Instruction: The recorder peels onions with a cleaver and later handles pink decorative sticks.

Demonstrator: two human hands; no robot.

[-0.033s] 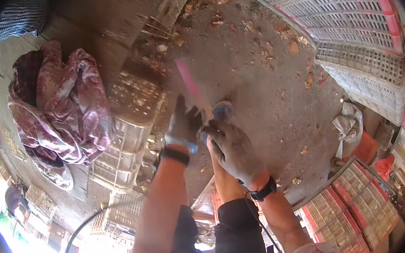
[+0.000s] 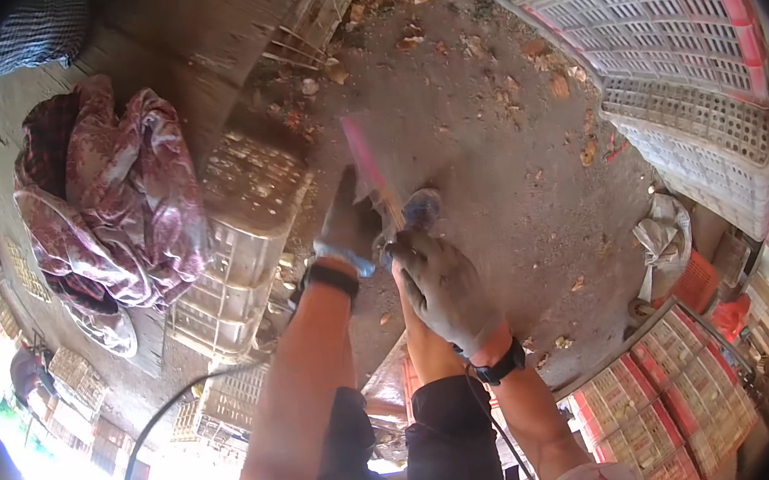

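Observation:
My right hand [image 2: 445, 285], in a grey glove, is closed round the lower end of a thin stick with a pink upper part [image 2: 362, 149]. The stick's lower part looks tan and woody. It points up and a little left, and its pink end is smeared by motion. Just left of it is my left hand [image 2: 348, 220], also gloved, with its fingers stretched out. I cannot tell whether those fingers touch the stick. Behind the hands, a blue shoe [image 2: 422, 208] shows on the dirt floor.
At left a patterned purple-and-white cloth [image 2: 118, 202] lies on a board, beside a pale plastic crate [image 2: 247, 184]. White crates [image 2: 653, 34] stand at upper right. Crates with red strips [image 2: 660, 408] fill the lower right. Dry leaves [image 2: 560, 86] litter the dirt floor [image 2: 485, 126].
My left hand's fingers have straightened and reach higher beside the stick. The stick's pink end has shifted slightly right and down. My right hand stays nearly still.

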